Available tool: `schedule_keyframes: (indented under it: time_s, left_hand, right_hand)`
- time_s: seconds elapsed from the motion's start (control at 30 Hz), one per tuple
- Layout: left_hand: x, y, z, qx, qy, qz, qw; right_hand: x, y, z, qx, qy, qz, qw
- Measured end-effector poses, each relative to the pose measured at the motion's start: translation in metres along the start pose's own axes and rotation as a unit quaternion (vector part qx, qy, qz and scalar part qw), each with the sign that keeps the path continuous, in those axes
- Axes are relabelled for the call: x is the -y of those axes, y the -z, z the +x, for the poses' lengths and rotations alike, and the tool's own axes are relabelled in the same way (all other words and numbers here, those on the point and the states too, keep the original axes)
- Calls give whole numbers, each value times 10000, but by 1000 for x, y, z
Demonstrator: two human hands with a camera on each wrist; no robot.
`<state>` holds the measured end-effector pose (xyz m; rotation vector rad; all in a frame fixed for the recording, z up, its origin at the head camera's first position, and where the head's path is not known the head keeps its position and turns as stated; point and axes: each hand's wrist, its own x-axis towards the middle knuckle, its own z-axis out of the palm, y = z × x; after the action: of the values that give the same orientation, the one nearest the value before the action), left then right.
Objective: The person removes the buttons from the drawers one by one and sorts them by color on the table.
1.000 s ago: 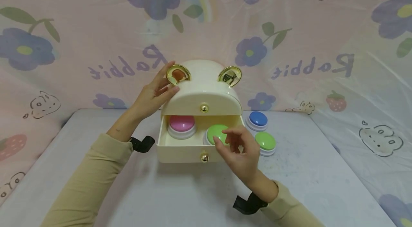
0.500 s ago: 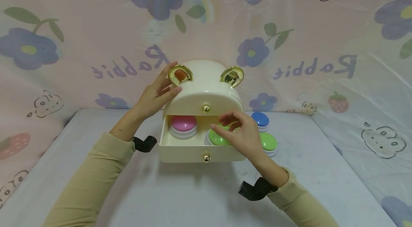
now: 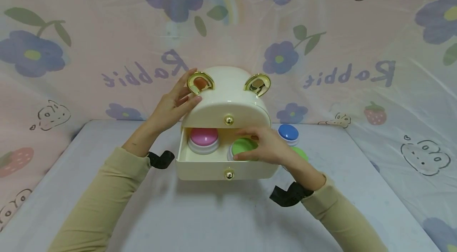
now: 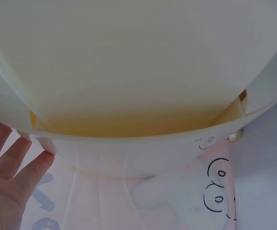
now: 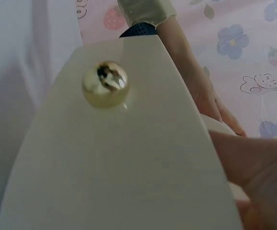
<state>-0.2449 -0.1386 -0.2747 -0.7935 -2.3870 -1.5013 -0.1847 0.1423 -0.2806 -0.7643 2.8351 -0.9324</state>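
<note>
A white bear-shaped drawer box with gold-rimmed ears has its lower drawer pulled out. My left hand rests against the box's left side, thumb below the ear and forefinger behind it. In the left wrist view, straight fingertips of that hand touch the box's edge. Inside the drawer, a pink push button on a white base sits at the left. My right hand grips a green push button at the drawer's right, thumb in front, fingers behind. The drawer front partly hides that hand in the right wrist view.
Right of the box, a blue push button stands on the white table. Closer in, another green button is mostly covered by my right hand. Gold knobs stick out from both drawer fronts. A patterned cloth hangs behind.
My right hand has come down from above the drawer onto the green button, its thumb now at the front side. The left hand keeps its place on the box.
</note>
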Motion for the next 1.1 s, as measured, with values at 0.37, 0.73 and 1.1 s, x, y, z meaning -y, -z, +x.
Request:
schedule_keyframes:
  time_s: [0.37,0.73,1.1]
  left_hand:
    - [-1,-1,0,-77,-18,-70,9999]
    - [-1,0,1,-72,44,-34,10000]
    - [-1,0,0,-76,52,-50,9999]
  right_hand:
    - [-4,9,8,798,924,-675,9902]
    - [-3,6,12,916,503,-873,9907]
    - [-3,2,10,494,705,71,9963]
